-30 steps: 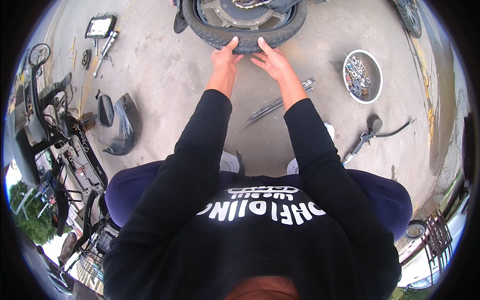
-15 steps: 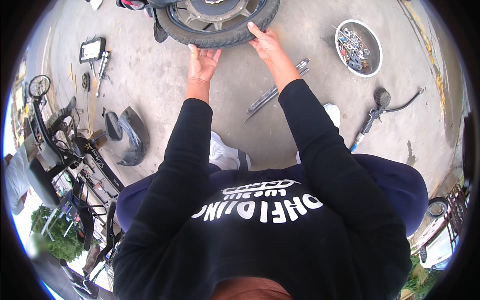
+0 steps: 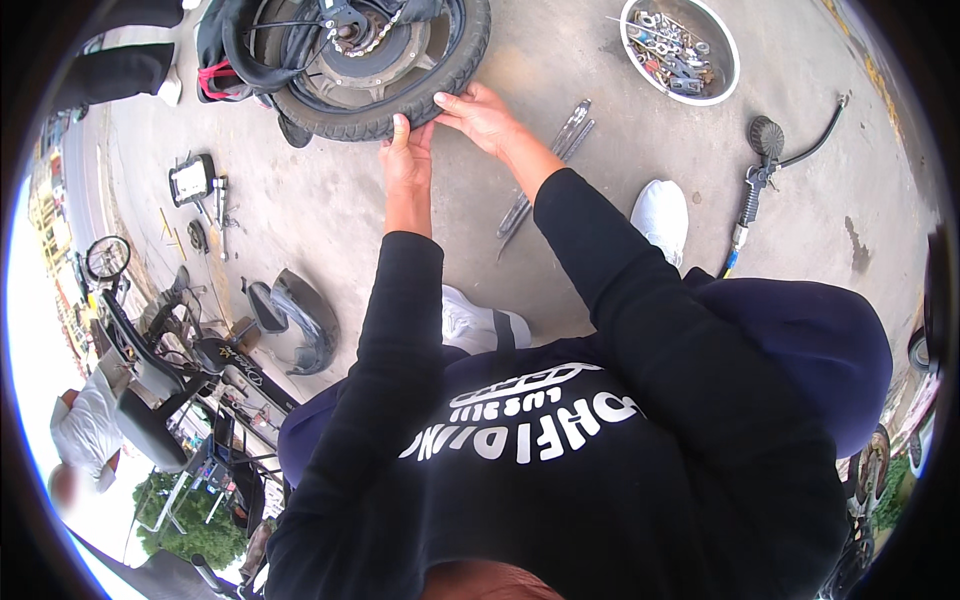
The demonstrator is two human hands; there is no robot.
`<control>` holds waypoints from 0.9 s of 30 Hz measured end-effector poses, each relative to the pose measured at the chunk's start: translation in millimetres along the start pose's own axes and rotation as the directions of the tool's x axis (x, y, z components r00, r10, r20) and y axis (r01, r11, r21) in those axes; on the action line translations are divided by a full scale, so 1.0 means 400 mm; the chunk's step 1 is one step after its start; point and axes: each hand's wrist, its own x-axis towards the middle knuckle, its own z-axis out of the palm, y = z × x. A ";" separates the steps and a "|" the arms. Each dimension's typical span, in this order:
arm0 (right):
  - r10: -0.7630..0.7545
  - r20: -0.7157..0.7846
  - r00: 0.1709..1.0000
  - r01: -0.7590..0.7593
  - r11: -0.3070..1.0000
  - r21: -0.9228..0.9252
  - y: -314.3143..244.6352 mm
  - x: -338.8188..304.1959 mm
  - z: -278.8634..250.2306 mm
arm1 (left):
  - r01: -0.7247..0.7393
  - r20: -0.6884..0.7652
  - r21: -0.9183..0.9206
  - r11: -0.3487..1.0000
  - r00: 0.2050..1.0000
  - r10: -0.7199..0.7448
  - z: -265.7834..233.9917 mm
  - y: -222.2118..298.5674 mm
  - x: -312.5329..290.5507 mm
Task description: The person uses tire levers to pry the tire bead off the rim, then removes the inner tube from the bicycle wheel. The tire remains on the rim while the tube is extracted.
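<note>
A wheel with a black tyre (image 3: 468,66) lies at the top of the head view, its sidewall and spoked metal hub (image 3: 375,75) facing me. My left hand (image 3: 407,165) grips the tyre's near edge, thumb on the upper side and fingers partly hidden beneath. Close to its right, my right hand (image 3: 482,120) pinches the same edge, the thumb resting on the tread. A chain (image 3: 378,38) and a bracket show by the hub's centre.
Long metal tyre levers (image 3: 545,180) lie right of my forearms. Beyond stand a white-rimmed basin (image 3: 728,75) of tools and parts and an air inflator with gauge (image 3: 750,190). Leftward are a black plastic cover (image 3: 305,325), a tool case (image 3: 192,180), an electric bike (image 3: 150,370) and other people.
My right hand has come nearer to my left along the tyre edge. The view has shifted, showing more of the wheel and hub, and a bystander's legs at upper left.
</note>
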 end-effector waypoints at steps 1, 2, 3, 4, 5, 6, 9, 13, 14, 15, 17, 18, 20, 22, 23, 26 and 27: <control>-0.009 -0.037 0.999 0.008 0.999 -0.042 0.003 0.006 0.003 | 0.018 -0.051 0.012 1.000 0.999 -0.017 0.008 0.001 0.005; -0.006 -0.062 0.998 0.001 0.996 -0.086 0.013 0.004 0.025 | 0.024 -0.114 0.023 0.999 0.993 -0.021 0.009 0.013 0.010; -0.055 -0.138 0.989 0.044 0.996 -0.082 0.025 0.014 0.035 | 0.039 -0.172 0.032 0.999 0.985 -0.033 0.022 0.017 0.013; -0.084 -0.182 0.980 0.064 0.991 -0.114 0.031 0.018 0.034 | 0.075 -0.239 0.066 0.995 0.969 -0.057 0.037 0.017 0.015; -0.108 -0.210 0.972 0.078 0.986 -0.148 0.034 0.025 0.046 | 0.098 -0.311 0.097 0.990 0.948 -0.064 0.056 0.028 0.018; -0.135 -0.242 0.961 0.091 0.979 -0.184 0.039 0.029 0.053 | 0.129 -0.381 0.123 0.984 0.922 -0.073 0.067 0.030 0.021; -0.205 -0.311 0.928 0.120 0.955 -0.272 0.050 0.043 0.069 | 0.145 -0.429 0.156 0.977 0.901 -0.065 0.076 0.034 0.031; -0.193 -0.325 0.926 0.086 0.945 -0.316 0.046 0.053 0.050 | 0.201 -0.462 0.172 0.964 0.881 -0.102 0.082 0.028 0.047; -0.103 -0.238 0.966 0.039 0.965 -0.260 0.042 0.042 0.054 | 0.193 -0.464 0.164 0.967 0.881 -0.097 0.069 0.037 0.043; -0.030 -0.150 0.988 -0.002 0.977 -0.211 0.026 0.024 0.044 | 0.188 -0.454 0.156 0.970 0.885 -0.099 0.058 0.042 0.041; 0.128 0.112 0.985 -0.113 0.985 -0.128 -0.014 0.013 0.009 | 0.216 -0.408 0.145 0.966 0.902 -0.140 0.024 0.058 0.055; 0.154 0.134 0.979 -0.142 0.985 -0.100 -0.035 0.015 -0.012 | 0.224 -0.398 0.165 0.961 0.906 -0.143 0.018 0.060 0.061; 0.204 0.180 0.962 -0.200 0.979 -0.042 -0.068 0.019 -0.045 | 0.244 -0.379 0.207 0.947 0.913 -0.152 0.002 0.068 0.063; 0.117 0.155 0.981 -0.131 0.988 0.081 -0.099 0.049 -0.071 | 0.265 -0.315 0.285 0.921 0.934 -0.171 -0.032 0.102 0.072; 0.128 0.197 0.972 -0.141 0.989 0.051 -0.112 0.061 -0.075 | 0.270 -0.288 0.322 0.908 0.941 -0.177 -0.061 0.126 0.088; 0.106 0.194 0.975 -0.127 0.987 0.098 -0.077 0.041 -0.063 | 0.260 -0.014 0.201 0.944 0.965 -0.263 -0.129 0.180 0.084; 0.075 0.152 0.986 -0.097 0.986 0.138 -0.050 0.029 -0.052 | 0.231 -0.014 0.060 0.971 0.973 -0.231 -0.105 0.171 0.057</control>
